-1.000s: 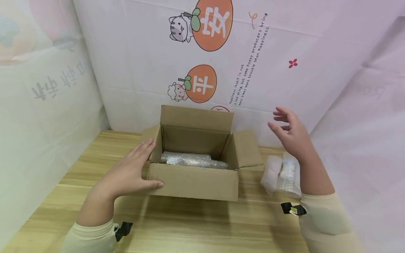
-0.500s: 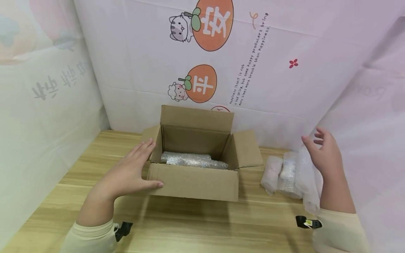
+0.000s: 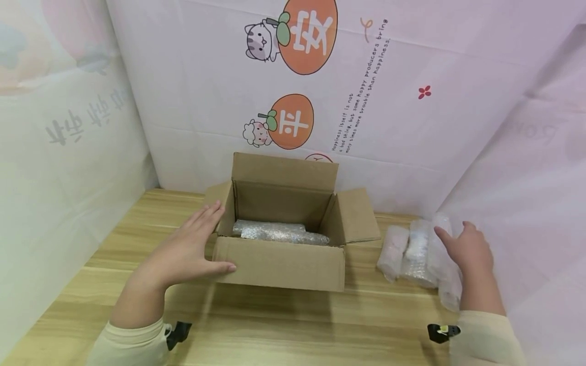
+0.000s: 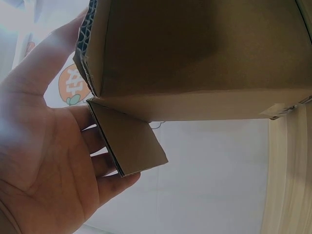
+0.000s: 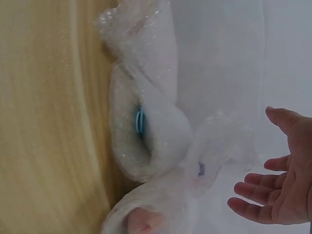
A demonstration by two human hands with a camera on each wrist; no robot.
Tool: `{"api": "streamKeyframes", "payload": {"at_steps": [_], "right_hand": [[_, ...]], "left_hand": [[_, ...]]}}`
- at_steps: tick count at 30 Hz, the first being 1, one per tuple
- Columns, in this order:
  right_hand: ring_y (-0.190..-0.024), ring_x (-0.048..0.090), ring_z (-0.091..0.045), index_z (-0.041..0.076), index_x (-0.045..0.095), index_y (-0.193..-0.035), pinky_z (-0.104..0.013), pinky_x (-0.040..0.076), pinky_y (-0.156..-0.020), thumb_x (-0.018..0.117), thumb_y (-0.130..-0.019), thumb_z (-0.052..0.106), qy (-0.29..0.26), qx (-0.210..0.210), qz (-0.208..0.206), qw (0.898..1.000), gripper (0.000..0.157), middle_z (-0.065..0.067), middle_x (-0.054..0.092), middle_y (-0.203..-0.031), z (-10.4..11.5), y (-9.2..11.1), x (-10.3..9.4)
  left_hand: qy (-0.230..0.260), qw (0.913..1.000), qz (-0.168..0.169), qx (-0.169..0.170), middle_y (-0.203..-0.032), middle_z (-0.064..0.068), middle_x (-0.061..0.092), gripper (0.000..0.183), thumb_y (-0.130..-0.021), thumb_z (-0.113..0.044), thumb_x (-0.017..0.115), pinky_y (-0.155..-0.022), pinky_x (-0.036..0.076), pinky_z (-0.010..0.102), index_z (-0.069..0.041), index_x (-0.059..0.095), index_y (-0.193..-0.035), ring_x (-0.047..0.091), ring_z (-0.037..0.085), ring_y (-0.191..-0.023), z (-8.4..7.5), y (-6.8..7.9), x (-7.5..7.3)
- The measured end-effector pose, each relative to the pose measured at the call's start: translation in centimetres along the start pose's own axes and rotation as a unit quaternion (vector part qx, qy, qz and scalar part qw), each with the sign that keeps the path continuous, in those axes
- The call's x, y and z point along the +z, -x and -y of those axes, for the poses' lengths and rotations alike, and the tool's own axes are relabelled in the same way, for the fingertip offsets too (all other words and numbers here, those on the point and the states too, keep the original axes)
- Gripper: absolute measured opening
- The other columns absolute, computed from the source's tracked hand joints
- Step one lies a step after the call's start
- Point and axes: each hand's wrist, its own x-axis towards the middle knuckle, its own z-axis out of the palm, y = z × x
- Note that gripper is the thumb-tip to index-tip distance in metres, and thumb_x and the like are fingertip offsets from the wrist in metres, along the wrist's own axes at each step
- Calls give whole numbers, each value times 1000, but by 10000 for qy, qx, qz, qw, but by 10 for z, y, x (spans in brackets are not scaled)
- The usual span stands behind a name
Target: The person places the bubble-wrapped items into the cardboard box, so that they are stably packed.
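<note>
An open cardboard box [image 3: 280,265] stands on the table, its flaps folded outward. My left hand [image 3: 185,249] rests against the box's left side, fingers outstretched behind the side flap [image 4: 129,141] and thumb by the front flap. Inside the box lie bubble-wrapped bundles [image 3: 284,234]. To the right, my right hand [image 3: 471,250] hovers with spread fingers beside several bubble-wrapped rolls [image 3: 417,256]. In the right wrist view, that hand's fingers [image 5: 258,192] stand apart from the rolls and hold nothing. A roll [image 5: 168,129] there shows something blue inside; another shows something pinkish.
The wooden table [image 3: 256,330] runs up to a printed white sheet [image 3: 403,127] at the back. More white sheets hang on both sides, and the right one [image 3: 540,203] is close to my right hand. Black wrist devices [image 3: 443,333] sit at both sleeves.
My right hand has moved right and then down toward the wrapped rolls, uncovering the ones at the far right. My left hand and the box have stayed in place.
</note>
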Motion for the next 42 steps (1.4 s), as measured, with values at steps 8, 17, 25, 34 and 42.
{"api": "streamKeyframes", "payload": {"at_steps": [8, 17, 25, 34, 42], "right_hand": [[-122, 29, -67, -19, 7, -147, -73, 33, -98, 37, -91, 73, 48, 91, 339, 9994, 111, -50, 22, -140, -6, -2, 10], [-126, 25, -66, -21, 3, -146, -73, 31, -101, 32, -92, 72, 88, 190, 937, 9954, 112, -49, 17, -142, -10, 0, 16], [-126, 29, -64, -21, 8, -146, -71, 33, -100, 31, -96, 67, 197, 281, 1114, 9932, 104, -48, 22, -142, -12, -1, 21], [-126, 30, -63, -19, 13, -146, -70, 33, -102, 29, -96, 67, 220, 249, 1059, 9938, 101, -46, 24, -142, -15, -4, 19], [-125, 33, -62, -16, 15, -148, -69, 34, -100, 29, -96, 67, -64, 165, 843, 9963, 99, -44, 29, -142, -12, -8, 14]], "left_hand": [[-2, 10000, -11, 18, -166, 5, 11, 122, -70, -80, 64, -119, 21, 59, -14, 13, -159, 13, 36, -151, 1, 0, 0], [5, 10000, -8, 21, -166, 5, 12, 122, -70, -79, 65, -119, 21, 58, -14, 13, -159, 12, 35, -151, 0, -1, 1], [9, 10000, -46, 47, -166, 5, 12, 122, -70, -79, 65, -119, 21, 58, -14, 13, -159, 12, 35, -151, 2, -1, 3], [43, 10000, -15, 23, -166, 4, 10, 122, -70, -81, 64, -119, 19, 58, -14, 12, -159, 11, 35, -151, 1, -2, 1], [22, 10000, 15, 19, -166, 5, 10, 122, -70, -80, 64, -119, 19, 58, -14, 12, -159, 11, 35, -151, 2, -1, 1]]}}
